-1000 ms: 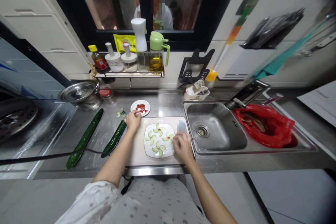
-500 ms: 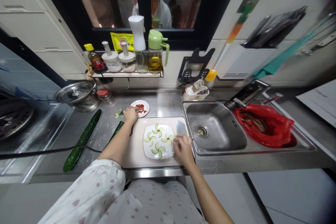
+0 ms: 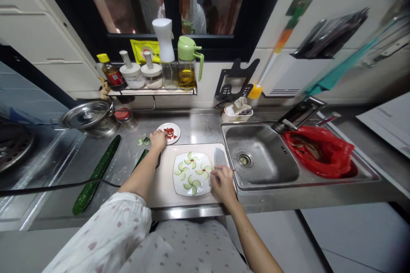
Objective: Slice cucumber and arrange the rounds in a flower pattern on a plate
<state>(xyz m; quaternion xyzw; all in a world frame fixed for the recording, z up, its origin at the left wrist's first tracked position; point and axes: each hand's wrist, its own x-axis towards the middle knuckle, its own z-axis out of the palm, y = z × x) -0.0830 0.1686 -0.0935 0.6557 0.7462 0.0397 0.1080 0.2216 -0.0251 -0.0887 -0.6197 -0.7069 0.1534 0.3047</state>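
My left hand (image 3: 158,140) reaches to the small white dish (image 3: 169,133) of red pepper bits, fingers pinched at its left rim. What it pinches is too small to make out. My right hand (image 3: 222,180) rests closed at the right edge of the square white plate (image 3: 179,185), which carries cucumber slices set in flower shapes with red centres. That plate lies on a white cutting board (image 3: 163,185). A knife blade (image 3: 219,157) lies just beyond my right hand.
Two cucumbers (image 3: 96,173) lie on the steel counter at left, with loose slices (image 3: 142,141) near the dish. A sink (image 3: 259,162) is at right, a red bag (image 3: 320,151) beside it. A lidded pot (image 3: 88,115) and a condiment shelf (image 3: 150,76) stand behind.
My left hand has moved from the cutting board's far corner to the dish of red bits. My right hand has stayed by the plate.
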